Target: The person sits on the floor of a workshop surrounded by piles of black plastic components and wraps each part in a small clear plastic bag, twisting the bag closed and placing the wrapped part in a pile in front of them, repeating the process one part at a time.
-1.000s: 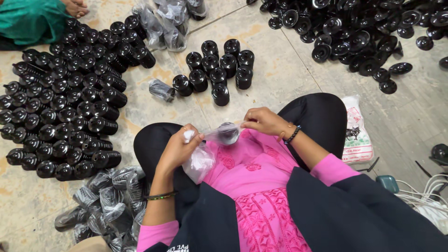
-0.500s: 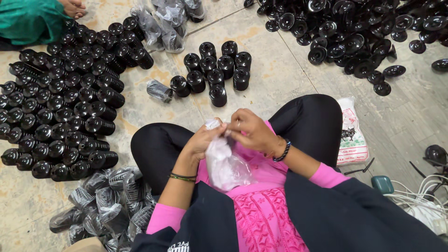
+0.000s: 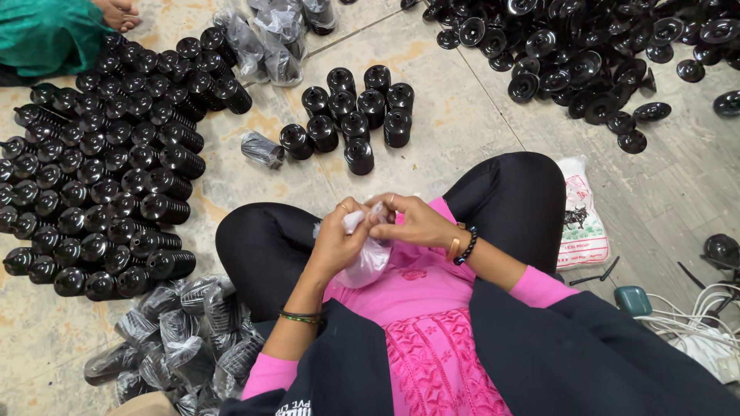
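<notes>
Now I see both hands closed on a clear plastic bag (image 3: 368, 258), held just above my lap. My left hand (image 3: 338, 239) pinches its top edge, and my right hand (image 3: 412, 221) grips it beside, below the small group of black cylinders (image 3: 351, 119).

Bag (image 3: 368, 260): clear thin plastic, crumpled, hanging over the lap against pink cloth; its top is being pinched and gathered between both hands at knee height. Contents are showing only as a dim shape, too veiled to tell.
</notes>
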`<state>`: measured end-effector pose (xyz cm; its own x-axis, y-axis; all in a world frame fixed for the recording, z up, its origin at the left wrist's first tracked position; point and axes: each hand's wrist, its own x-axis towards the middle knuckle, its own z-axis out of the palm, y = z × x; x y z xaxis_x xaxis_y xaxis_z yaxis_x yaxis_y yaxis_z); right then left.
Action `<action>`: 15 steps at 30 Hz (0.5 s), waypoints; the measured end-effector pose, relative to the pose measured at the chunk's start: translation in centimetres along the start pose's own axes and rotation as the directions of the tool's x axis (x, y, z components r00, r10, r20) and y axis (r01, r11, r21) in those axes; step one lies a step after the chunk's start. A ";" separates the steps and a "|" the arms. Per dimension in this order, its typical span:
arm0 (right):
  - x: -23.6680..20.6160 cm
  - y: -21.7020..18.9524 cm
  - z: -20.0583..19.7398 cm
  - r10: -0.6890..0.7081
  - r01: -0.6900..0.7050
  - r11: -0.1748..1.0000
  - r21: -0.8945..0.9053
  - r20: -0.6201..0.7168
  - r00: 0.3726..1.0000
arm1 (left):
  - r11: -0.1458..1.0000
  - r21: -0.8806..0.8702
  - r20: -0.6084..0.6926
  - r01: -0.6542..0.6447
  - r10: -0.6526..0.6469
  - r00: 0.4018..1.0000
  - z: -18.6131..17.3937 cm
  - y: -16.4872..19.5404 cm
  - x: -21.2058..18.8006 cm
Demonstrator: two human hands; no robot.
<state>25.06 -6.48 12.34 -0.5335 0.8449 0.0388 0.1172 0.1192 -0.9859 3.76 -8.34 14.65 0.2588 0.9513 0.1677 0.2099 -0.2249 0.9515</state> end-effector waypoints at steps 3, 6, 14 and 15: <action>0.1 -0.8 0.1 -0.024 0.020 0.998 -0.061 -0.070 0.997 | 0.999 -0.003 -0.059 -0.035 0.035 0.998 -0.1 -0.3 -0.3; 0.3 -1.7 0.7 -0.151 0.091 0.952 -0.294 -0.187 0.971 | 0.999 0.015 -0.151 -0.032 0.034 0.988 0.7 -1.1 -0.8; -0.6 -2.8 0.4 -0.586 0.461 0.639 -0.616 -0.002 0.810 | 0.716 -0.562 0.223 0.415 -0.353 0.909 0.7 -3.9 0.3; -0.6 -2.4 0.2 -0.516 0.441 0.734 -0.517 -0.002 0.857 | 0.802 -0.467 0.200 0.372 -0.314 0.928 0.4 -3.7 0.4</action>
<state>24.92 -7.39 14.68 -0.5156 0.6636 0.5420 0.2837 0.7291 -0.6228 3.48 -7.21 11.11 0.3625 0.9113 -0.1951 -0.1757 0.2724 0.9460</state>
